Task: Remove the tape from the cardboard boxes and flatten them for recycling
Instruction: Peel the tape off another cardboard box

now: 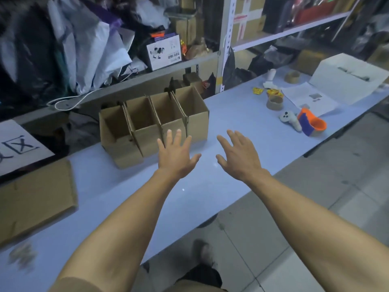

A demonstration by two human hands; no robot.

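Cardboard boxes (154,121) – four, open-topped, in a row; left hand (176,157) and right hand (239,158) spread flat, holding nothing

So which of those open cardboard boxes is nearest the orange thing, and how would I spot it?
Find the long pale blue table and the row of four open cardboard boxes standing side by side on it. The right-end box is the one: its outer wall faces bare tabletop toward the orange and blue object, with neighbours on one side only.

Single head-worn wide-angle view, forward and down over the table (231,114) from close above.
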